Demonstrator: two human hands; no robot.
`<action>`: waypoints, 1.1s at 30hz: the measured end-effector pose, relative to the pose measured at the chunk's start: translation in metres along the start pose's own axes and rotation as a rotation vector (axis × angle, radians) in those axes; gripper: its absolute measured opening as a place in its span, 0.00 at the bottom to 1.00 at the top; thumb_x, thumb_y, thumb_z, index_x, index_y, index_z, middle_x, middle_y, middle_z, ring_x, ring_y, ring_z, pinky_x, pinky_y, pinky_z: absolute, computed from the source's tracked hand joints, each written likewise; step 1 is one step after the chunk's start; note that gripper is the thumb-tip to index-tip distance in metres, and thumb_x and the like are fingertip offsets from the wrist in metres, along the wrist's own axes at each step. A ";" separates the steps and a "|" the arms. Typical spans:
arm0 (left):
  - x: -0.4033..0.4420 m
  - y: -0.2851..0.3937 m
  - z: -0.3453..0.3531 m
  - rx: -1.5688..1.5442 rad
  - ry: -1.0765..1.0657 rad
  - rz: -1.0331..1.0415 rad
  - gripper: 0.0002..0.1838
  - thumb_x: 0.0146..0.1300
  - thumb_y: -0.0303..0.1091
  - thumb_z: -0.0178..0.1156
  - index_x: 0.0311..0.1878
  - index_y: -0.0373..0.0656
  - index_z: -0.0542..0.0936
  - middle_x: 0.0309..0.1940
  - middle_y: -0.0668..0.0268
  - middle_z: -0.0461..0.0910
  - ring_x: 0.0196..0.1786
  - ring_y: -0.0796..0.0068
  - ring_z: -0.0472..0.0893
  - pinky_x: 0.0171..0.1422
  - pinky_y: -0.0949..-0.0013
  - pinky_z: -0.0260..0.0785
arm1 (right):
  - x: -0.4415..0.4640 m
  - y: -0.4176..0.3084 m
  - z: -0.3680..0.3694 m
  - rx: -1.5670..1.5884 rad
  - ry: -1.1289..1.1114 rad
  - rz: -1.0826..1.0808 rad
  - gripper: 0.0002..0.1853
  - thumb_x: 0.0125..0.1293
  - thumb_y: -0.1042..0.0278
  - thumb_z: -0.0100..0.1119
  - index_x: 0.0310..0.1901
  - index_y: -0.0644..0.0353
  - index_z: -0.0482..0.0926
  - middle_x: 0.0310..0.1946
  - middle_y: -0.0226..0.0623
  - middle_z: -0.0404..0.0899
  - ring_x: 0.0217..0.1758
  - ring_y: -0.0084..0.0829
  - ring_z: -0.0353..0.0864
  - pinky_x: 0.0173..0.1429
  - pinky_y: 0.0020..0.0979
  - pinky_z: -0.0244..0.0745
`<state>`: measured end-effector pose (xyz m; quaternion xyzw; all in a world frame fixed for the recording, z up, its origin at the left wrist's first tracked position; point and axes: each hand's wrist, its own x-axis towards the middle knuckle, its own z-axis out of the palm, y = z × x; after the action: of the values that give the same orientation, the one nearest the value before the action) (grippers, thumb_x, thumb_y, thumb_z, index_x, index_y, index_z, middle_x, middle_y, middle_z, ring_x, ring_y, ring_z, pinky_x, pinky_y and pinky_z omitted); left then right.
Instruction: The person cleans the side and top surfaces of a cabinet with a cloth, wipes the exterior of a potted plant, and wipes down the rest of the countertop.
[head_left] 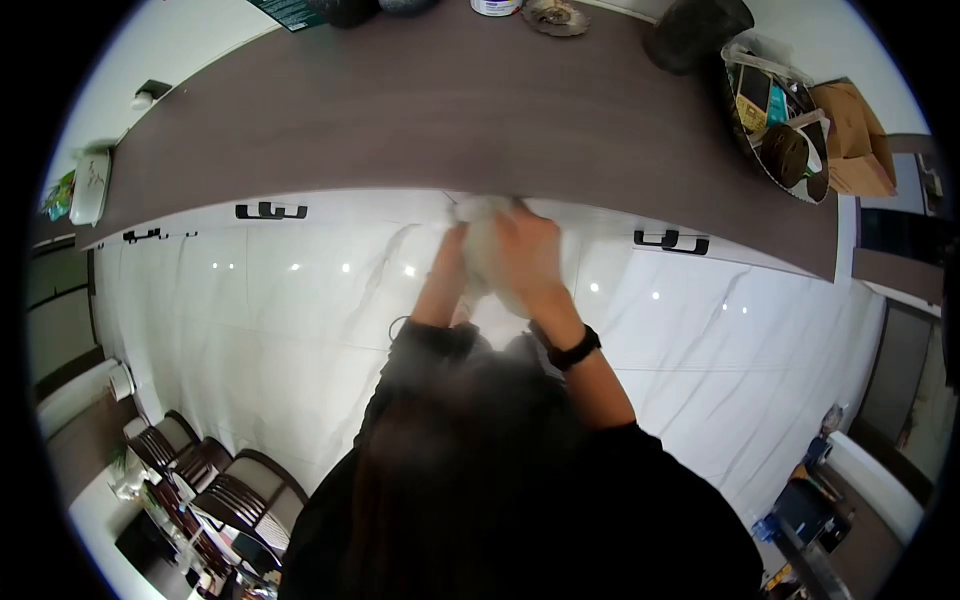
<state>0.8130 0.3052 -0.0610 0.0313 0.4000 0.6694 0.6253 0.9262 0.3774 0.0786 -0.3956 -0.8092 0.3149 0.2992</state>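
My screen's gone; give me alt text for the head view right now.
The left hand and right hand come together at a blurred pale item, grip unclear, by the near edge of a brown counter. A black band circles the right wrist. A filled container sits at the counter's right end.

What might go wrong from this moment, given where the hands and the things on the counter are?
The pale item between the left hand and the right hand is at the front edge of the counter; it might fall to the floor if it slips. Blur hides the exact grip.
The filled basket sits near the counter's right end, so a wide sweep could perhaps knock it or spill its contents.
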 end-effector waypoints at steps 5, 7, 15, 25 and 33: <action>0.022 -0.090 0.097 0.241 -0.095 -0.139 0.21 0.74 0.44 0.45 0.57 0.37 0.73 0.50 0.60 0.79 0.50 0.66 0.80 0.57 0.63 0.73 | -0.035 0.068 -0.088 -0.064 0.158 0.318 0.14 0.66 0.65 0.53 0.30 0.70 0.76 0.15 0.52 0.72 0.17 0.45 0.73 0.25 0.40 0.65; 0.031 -0.128 0.122 0.368 -0.143 -0.188 0.21 0.74 0.44 0.45 0.57 0.37 0.73 0.49 0.60 0.80 0.50 0.65 0.80 0.57 0.63 0.73 | -0.046 0.091 -0.119 -0.096 0.231 0.448 0.17 0.67 0.63 0.53 0.29 0.71 0.75 0.17 0.53 0.73 0.16 0.42 0.72 0.25 0.39 0.65; 0.046 -0.163 0.137 0.723 -0.240 -0.209 0.21 0.74 0.44 0.45 0.56 0.36 0.74 0.49 0.59 0.80 0.50 0.65 0.80 0.56 0.63 0.74 | -0.049 0.116 -0.133 -0.340 0.172 0.394 0.17 0.66 0.62 0.52 0.29 0.72 0.76 0.20 0.59 0.75 0.24 0.56 0.78 0.30 0.45 0.70; 0.062 -0.067 -0.057 0.233 0.273 -0.139 0.21 0.74 0.44 0.45 0.54 0.34 0.75 0.46 0.59 0.81 0.47 0.64 0.81 0.53 0.62 0.75 | -0.025 0.076 0.038 -0.106 -0.012 0.082 0.20 0.66 0.60 0.53 0.23 0.70 0.72 0.17 0.56 0.72 0.22 0.55 0.75 0.28 0.47 0.67; 0.017 0.090 -0.163 0.107 0.648 0.101 0.21 0.68 0.42 0.51 0.50 0.31 0.77 0.42 0.55 0.82 0.41 0.61 0.83 0.46 0.61 0.77 | 0.014 -0.023 0.172 0.301 -0.213 0.264 0.22 0.65 0.58 0.57 0.21 0.69 0.72 0.18 0.53 0.74 0.24 0.53 0.74 0.31 0.45 0.67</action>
<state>0.6476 0.2479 -0.1272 -0.1307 0.6104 0.6529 0.4290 0.7824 0.3314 -0.0084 -0.4133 -0.7214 0.5085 0.2240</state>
